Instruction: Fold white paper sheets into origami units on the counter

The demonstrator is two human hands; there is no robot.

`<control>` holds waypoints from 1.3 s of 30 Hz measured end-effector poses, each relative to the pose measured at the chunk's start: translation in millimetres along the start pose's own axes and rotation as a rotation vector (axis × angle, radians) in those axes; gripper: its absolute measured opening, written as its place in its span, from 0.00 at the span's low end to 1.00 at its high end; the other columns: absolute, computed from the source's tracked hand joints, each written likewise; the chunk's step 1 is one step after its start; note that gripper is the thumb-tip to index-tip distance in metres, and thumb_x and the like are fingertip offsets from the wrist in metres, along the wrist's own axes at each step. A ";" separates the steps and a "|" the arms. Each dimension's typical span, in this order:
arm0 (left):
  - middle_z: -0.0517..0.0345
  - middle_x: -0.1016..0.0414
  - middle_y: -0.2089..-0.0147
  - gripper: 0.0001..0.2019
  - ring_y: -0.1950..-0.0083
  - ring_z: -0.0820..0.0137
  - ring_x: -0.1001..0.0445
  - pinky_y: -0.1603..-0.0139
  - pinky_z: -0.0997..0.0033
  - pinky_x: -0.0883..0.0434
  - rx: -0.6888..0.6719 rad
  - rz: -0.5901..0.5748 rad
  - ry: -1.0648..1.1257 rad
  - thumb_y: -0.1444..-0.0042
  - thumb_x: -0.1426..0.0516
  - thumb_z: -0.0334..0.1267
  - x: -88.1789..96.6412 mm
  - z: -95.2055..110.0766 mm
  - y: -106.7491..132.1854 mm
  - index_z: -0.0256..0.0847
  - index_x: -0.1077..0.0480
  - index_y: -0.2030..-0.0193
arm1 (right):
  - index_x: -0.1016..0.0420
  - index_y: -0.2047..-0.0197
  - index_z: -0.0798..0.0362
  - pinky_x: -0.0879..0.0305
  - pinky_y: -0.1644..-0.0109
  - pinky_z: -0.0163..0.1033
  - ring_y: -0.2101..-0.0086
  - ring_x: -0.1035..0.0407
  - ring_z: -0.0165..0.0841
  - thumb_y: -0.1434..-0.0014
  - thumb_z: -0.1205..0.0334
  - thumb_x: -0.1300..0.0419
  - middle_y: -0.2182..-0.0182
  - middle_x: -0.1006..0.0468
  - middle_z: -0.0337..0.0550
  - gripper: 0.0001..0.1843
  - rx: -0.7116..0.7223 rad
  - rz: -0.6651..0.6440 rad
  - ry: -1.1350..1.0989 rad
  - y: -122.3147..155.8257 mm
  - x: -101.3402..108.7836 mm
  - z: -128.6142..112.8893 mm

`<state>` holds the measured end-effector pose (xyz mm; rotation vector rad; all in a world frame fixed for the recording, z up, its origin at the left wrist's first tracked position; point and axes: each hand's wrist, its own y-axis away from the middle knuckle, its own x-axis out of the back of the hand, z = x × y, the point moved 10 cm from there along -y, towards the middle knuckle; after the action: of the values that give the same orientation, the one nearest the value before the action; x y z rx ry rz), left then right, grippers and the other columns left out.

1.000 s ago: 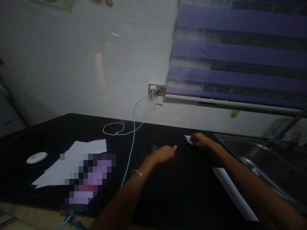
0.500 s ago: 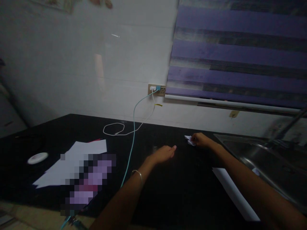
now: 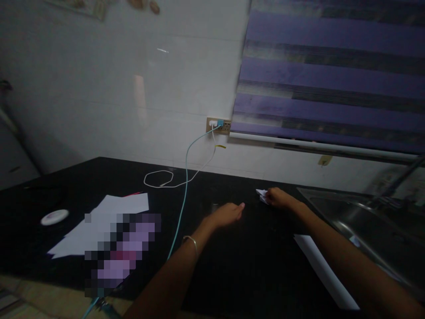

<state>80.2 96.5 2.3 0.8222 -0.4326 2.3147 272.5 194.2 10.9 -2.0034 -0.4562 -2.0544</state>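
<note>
My right hand (image 3: 276, 197) is closed on a small folded white paper (image 3: 262, 193) near the back of the black counter, left of the sink. Part of the paper is hidden under my fingers. My left hand (image 3: 228, 214) rests at the middle of the counter, thumb pointing forward and fingers loosely bent, with nothing visible in it. A gap of bare counter separates it from the folded paper. Beneath my right forearm lies a long white strip of paper (image 3: 325, 270).
White sheets (image 3: 89, 230) lie at left beside a round white object (image 3: 55, 217). A blurred-out purple item (image 3: 133, 243) partly covers them. A teal cable (image 3: 181, 210) and a white cable (image 3: 158, 186) run from the wall outlet (image 3: 226, 126). A metal sink (image 3: 345, 210) is at right.
The view has shifted slightly. Both hands stay in nearly the same place, my right one still on the folded paper.
</note>
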 end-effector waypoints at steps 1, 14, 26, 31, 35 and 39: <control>0.58 0.35 0.75 0.34 0.73 0.73 0.36 0.65 0.70 0.38 0.008 -0.003 -0.002 0.40 0.70 0.62 -0.1 -0.2 0.1 0.38 0.38 0.76 | 0.21 0.66 0.58 0.42 0.67 0.33 0.69 0.29 0.34 0.46 0.64 0.43 0.69 0.21 0.51 0.10 -0.001 -0.001 0.018 -0.3 -0.3 -0.8; 0.58 0.34 0.75 0.35 0.74 0.73 0.37 0.67 0.71 0.39 0.022 0.008 0.006 0.41 0.69 0.63 -1.0 -5.3 -1.7 0.38 0.37 0.76 | 0.22 0.66 0.59 0.43 0.70 0.34 0.69 0.28 0.36 0.44 0.63 0.44 0.67 0.21 0.55 0.11 -0.017 -0.053 0.122 -4.7 0.3 -0.9; 0.59 0.35 0.76 0.34 0.74 0.73 0.37 0.68 0.71 0.39 0.006 0.000 0.016 0.40 0.70 0.62 0.5 -1.4 0.9 0.38 0.38 0.76 | 0.21 0.67 0.58 0.44 0.69 0.34 0.70 0.29 0.34 0.43 0.59 0.44 0.69 0.21 0.54 0.13 0.001 -0.031 0.096 -2.4 9.8 -8.1; 0.59 0.36 0.76 0.34 0.75 0.74 0.38 0.68 0.71 0.39 0.005 0.001 0.017 0.40 0.70 0.62 0.3 -2.0 0.6 0.38 0.38 0.76 | 0.21 0.68 0.58 0.45 0.71 0.35 0.73 0.30 0.34 0.43 0.59 0.45 0.71 0.21 0.53 0.14 0.027 -0.025 0.106 -2.9 11.7 -10.3; 0.59 0.37 0.77 0.34 0.76 0.73 0.38 0.68 0.70 0.39 0.006 -0.012 0.022 0.40 0.70 0.61 -0.3 -0.4 0.9 0.38 0.39 0.77 | 0.21 0.67 0.58 0.45 0.71 0.34 0.73 0.31 0.33 0.44 0.60 0.45 0.70 0.21 0.51 0.13 0.022 -0.026 0.105 -3.2 13.6 -11.5; 0.59 0.36 0.76 0.34 0.75 0.73 0.38 0.68 0.71 0.39 0.008 -0.014 0.025 0.39 0.70 0.61 -0.3 -0.9 1.5 0.38 0.39 0.77 | 0.21 0.67 0.59 0.44 0.70 0.34 0.71 0.30 0.33 0.44 0.61 0.44 0.69 0.21 0.51 0.13 -0.003 -0.004 0.086 -3.7 19.2 -11.7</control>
<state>79.0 95.6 1.3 0.7977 -0.4054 2.3128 259.6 194.1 29.7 -1.9085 -0.4419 -2.1346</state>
